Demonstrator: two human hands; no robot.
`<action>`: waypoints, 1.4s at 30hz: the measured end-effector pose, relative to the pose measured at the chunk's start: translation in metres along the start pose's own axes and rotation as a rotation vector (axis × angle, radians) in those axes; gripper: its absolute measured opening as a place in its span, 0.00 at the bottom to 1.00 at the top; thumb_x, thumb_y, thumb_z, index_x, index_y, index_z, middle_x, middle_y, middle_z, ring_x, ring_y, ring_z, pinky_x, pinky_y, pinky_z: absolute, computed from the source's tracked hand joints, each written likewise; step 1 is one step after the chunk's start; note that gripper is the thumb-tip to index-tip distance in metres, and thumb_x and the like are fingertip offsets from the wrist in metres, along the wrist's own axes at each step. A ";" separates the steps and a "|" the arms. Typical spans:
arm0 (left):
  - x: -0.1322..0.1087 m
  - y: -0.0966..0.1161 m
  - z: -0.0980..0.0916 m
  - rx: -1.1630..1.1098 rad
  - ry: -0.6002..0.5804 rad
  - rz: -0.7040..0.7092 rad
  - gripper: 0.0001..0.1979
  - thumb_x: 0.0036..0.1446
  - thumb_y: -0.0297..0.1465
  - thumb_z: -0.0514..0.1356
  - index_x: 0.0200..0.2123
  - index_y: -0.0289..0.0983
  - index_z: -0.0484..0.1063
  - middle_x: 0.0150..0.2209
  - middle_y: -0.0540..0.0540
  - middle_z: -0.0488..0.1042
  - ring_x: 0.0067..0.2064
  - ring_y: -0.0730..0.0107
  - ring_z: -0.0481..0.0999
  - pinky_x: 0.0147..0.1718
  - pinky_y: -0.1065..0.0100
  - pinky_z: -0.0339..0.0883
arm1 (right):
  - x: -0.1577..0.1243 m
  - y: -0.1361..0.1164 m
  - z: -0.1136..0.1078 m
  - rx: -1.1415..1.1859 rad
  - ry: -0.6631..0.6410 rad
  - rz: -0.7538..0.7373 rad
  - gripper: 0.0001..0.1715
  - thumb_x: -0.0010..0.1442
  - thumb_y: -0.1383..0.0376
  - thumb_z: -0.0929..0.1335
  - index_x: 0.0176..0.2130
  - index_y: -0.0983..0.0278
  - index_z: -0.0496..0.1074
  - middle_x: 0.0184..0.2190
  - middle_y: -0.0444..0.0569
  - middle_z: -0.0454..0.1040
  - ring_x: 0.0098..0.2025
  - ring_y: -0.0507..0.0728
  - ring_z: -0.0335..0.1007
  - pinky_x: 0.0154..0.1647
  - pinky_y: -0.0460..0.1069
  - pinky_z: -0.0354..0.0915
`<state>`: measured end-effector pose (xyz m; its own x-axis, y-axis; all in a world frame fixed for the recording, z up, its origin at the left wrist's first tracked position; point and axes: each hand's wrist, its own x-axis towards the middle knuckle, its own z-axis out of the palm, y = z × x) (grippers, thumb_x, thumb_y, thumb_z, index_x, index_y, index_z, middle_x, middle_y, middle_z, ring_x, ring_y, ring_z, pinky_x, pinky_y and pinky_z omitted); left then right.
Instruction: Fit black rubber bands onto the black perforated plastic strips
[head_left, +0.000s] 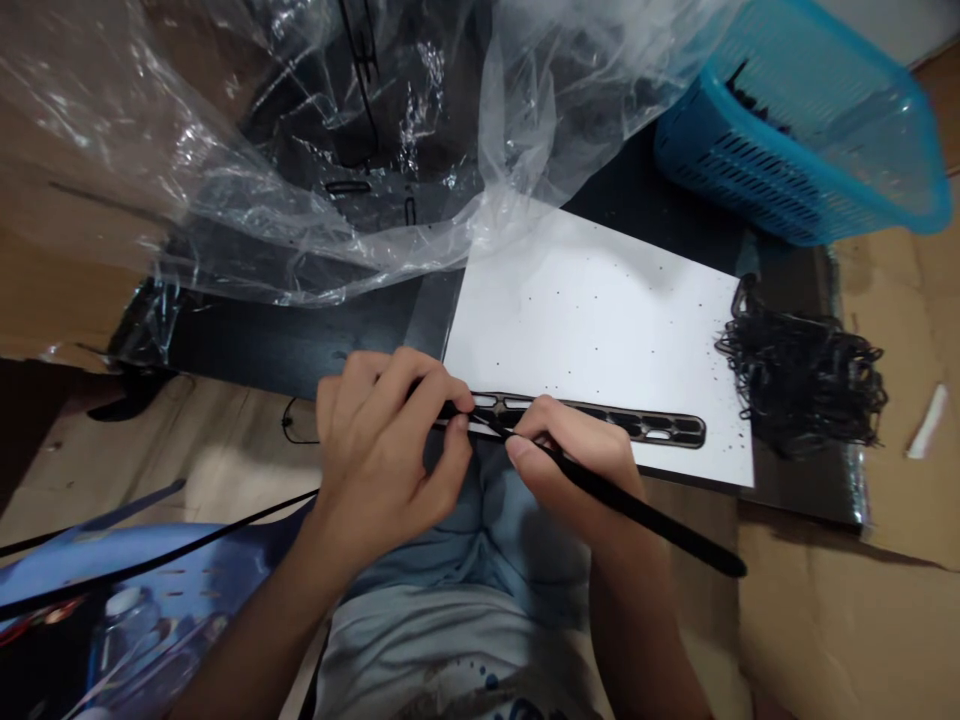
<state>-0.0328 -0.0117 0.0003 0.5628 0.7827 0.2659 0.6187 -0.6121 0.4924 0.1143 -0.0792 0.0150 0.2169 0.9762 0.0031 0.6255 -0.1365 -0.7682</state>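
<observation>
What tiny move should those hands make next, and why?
Probably a short, gentle stroke of the black tool along the black strip, away from the left hand: the right hand grips the tool, its tip is at the strip, and the left hand's fingers are very close to it.

Shirt (420,640): I see pale grey, creased across the front. Dark blue print (491,680) on it, small dots plus bigger curved shapes; cut off, so I can't make out the design. Trousers (480,545): light blue, folds bunched in the middle. Left hand (394,430) and right hand (574,455) bare; forearms (277,590) bare too.
</observation>
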 end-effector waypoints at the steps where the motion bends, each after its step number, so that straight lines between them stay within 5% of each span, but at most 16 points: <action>1: 0.000 0.000 0.000 -0.001 -0.002 0.002 0.04 0.53 0.27 0.58 0.32 0.41 0.72 0.34 0.49 0.73 0.39 0.59 0.66 0.35 0.58 0.51 | 0.002 -0.002 -0.001 0.013 -0.009 0.058 0.11 0.52 0.67 0.63 0.20 0.63 0.60 0.16 0.38 0.58 0.19 0.46 0.51 0.22 0.44 0.50; 5: 0.000 0.000 -0.001 0.000 -0.004 0.004 0.05 0.53 0.27 0.58 0.33 0.42 0.72 0.34 0.49 0.73 0.39 0.59 0.66 0.35 0.58 0.51 | 0.013 -0.008 -0.008 0.044 -0.107 0.313 0.09 0.47 0.65 0.62 0.18 0.62 0.61 0.13 0.38 0.56 0.18 0.47 0.50 0.19 0.44 0.48; 8: -0.001 0.000 -0.001 0.011 -0.011 0.001 0.05 0.54 0.27 0.58 0.33 0.42 0.72 0.35 0.49 0.74 0.39 0.59 0.66 0.35 0.59 0.50 | 0.020 -0.008 -0.013 0.065 -0.195 0.373 0.08 0.46 0.65 0.63 0.18 0.63 0.62 0.13 0.38 0.59 0.18 0.47 0.52 0.18 0.43 0.48; 19: -0.001 -0.002 0.000 0.011 -0.003 0.019 0.05 0.53 0.27 0.58 0.33 0.42 0.71 0.35 0.48 0.74 0.38 0.59 0.66 0.34 0.59 0.50 | 0.016 0.001 -0.020 0.193 -0.212 0.261 0.10 0.50 0.67 0.64 0.19 0.64 0.64 0.14 0.39 0.62 0.19 0.47 0.54 0.18 0.42 0.50; 26: -0.002 -0.004 -0.001 -0.015 0.000 0.023 0.05 0.54 0.28 0.59 0.33 0.44 0.72 0.35 0.50 0.74 0.37 0.60 0.67 0.33 0.59 0.51 | -0.008 0.014 -0.006 -0.052 0.050 -0.352 0.08 0.58 0.69 0.65 0.26 0.64 0.65 0.22 0.43 0.66 0.25 0.49 0.60 0.26 0.46 0.58; 42: -0.003 -0.005 0.002 -0.045 0.019 0.008 0.05 0.54 0.28 0.59 0.33 0.44 0.72 0.33 0.51 0.75 0.36 0.61 0.68 0.33 0.57 0.52 | -0.014 0.011 -0.003 -0.097 -0.008 -0.316 0.06 0.60 0.71 0.65 0.30 0.63 0.65 0.23 0.43 0.66 0.26 0.50 0.59 0.27 0.47 0.59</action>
<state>-0.0370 -0.0115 -0.0047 0.5569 0.7799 0.2858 0.5887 -0.6133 0.5266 0.1202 -0.0950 0.0089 -0.0054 0.9741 0.2261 0.7297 0.1584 -0.6652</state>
